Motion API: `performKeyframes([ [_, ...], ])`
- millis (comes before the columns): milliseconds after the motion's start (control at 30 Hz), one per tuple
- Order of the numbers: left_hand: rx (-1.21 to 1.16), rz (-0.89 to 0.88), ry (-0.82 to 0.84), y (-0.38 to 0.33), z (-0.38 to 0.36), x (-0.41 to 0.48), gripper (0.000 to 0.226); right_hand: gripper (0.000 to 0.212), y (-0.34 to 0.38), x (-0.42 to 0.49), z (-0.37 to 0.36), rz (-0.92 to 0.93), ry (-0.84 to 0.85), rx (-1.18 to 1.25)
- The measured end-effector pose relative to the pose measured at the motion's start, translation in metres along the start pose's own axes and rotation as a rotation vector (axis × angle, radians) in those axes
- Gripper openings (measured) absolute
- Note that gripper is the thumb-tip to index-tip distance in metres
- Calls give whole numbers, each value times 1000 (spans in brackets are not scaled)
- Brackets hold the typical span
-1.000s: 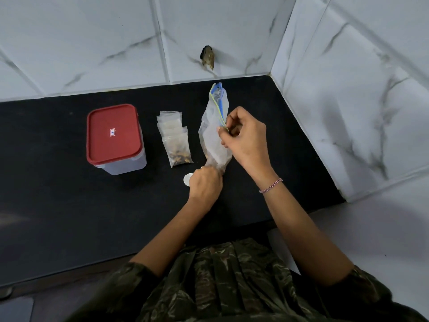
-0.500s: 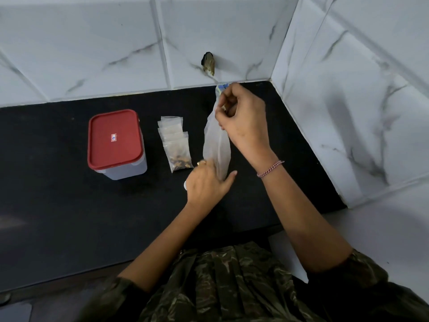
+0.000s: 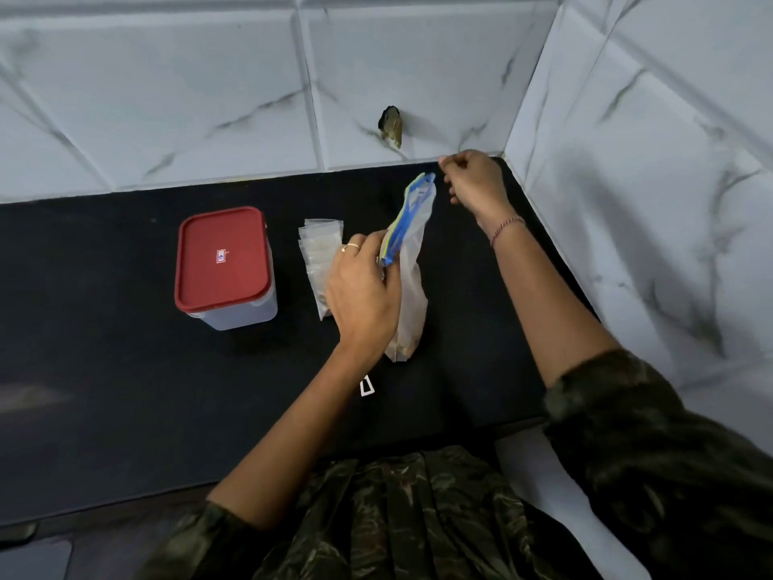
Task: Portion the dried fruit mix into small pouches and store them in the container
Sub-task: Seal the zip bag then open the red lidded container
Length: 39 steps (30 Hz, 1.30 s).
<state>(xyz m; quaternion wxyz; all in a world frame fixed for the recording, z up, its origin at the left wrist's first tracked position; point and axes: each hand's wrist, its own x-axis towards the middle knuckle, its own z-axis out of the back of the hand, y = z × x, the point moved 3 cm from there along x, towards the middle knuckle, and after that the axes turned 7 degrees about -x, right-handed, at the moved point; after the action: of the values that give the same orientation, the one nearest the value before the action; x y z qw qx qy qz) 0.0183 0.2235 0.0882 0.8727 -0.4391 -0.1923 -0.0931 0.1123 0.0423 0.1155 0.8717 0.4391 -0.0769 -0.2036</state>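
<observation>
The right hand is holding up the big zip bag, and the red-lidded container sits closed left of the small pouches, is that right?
Not quite. The head view shows the left hand gripping the zip bag by its blue zip edge; the right hand is off it. The container does sit closed, left of the small pouches.

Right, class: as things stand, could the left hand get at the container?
Probably yes. The left hand grips the bag, so it must let go first; the container stands near on its left, with only flat pouches lying between.
</observation>
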Motion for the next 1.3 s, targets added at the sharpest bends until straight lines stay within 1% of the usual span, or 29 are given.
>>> performKeyframes([
  [67,-17,-25,13,-1,-1,-3,24,33,-6,20,-10,-118,115,23],
  [133,-40,-62,31,-3,-3,-4,24,35,-8,31,-17,-196,249,39],
  [167,-56,-83,47,-3,-3,-4,24,32,-9,34,-19,-203,292,4],
  [233,-90,-125,72,-3,-4,-4,24,23,-11,39,-17,-207,316,-69],
  [300,-138,-140,59,-2,-4,-4,26,16,-16,45,-13,-203,291,-48],
  [367,-211,-131,29,-5,-3,-3,25,6,-22,52,-4,-202,231,52],
  [433,-254,-113,13,-8,-2,2,21,14,-26,56,9,-206,161,171],
  [500,-309,-82,-3,-9,-2,9,17,4,-25,53,26,-202,126,318],
  [567,-426,6,-34,-7,-2,19,19,14,-23,46,44,-210,142,508],
  [633,-542,138,-74,-4,-1,29,20,20,-23,36,61,-239,182,706],
  [667,-576,191,-88,-2,-1,35,17,23,-24,31,68,-237,191,756],
  [733,-566,236,-86,1,0,44,2,29,-27,21,77,-197,181,733],
  [767,-535,244,-81,2,0,48,2,31,-29,17,78,-164,171,690],
  [867,-444,250,-83,8,1,60,12,24,-38,5,81,-90,144,585],
  [933,-382,240,-104,11,2,70,19,18,-44,-1,82,-70,93,526],
  [1000,-309,191,-123,10,3,80,30,15,-48,-9,83,-51,18,445],
  [1033,-241,140,-134,8,2,85,36,15,-50,-12,82,-38,-17,420],
  [1067,-140,69,-141,4,-1,88,39,15,-52,-16,81,-22,-47,416],
  [1133,80,-103,-143,-17,-11,89,35,17,-53,-23,76,5,-96,439],
  [1167,147,-209,-104,-30,-20,87,31,18,-53,-27,75,25,-123,447],
  [1233,195,-413,87,-58,-42,81,28,22,-50,-31,72,83,-172,449],
  [1300,200,-519,254,-74,-65,76,30,25,-47,-34,71,123,-189,435],
])
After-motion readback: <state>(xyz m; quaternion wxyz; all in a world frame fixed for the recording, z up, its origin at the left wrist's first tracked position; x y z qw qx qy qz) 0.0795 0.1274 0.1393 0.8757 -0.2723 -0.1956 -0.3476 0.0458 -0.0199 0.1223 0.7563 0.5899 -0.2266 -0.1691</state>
